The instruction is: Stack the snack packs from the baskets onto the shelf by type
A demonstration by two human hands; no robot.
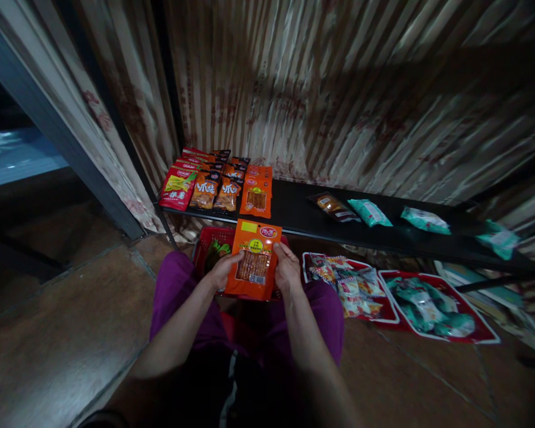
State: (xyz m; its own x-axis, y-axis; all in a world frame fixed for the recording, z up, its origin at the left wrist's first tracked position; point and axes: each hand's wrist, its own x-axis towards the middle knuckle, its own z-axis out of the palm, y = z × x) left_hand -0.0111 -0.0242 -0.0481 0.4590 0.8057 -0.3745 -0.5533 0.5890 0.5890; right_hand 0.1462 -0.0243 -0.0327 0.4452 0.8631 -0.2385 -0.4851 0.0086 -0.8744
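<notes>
An orange snack packet (pixel 255 257) with a clear window is held upright between both hands, above a red basket (pixel 205 241) that sits by my knees. My left hand (pixel 224 268) grips the packet's left edge with fingers curled. My right hand (pixel 286 267) grips its right edge the same way. Ahead, on the left end of a low black shelf (pixel 294 211), lie rows of red and orange snack packets (pixel 218 187), with a matching orange packet (pixel 256 199) at their right end.
Farther right on the shelf lie a brown packet (pixel 334 207) and green packets (pixel 370 212). Two red trays (pixel 432 306) of mixed snacks rest on the tiled floor under the shelf. A striped curtain hangs behind. A dark door frame stands at left.
</notes>
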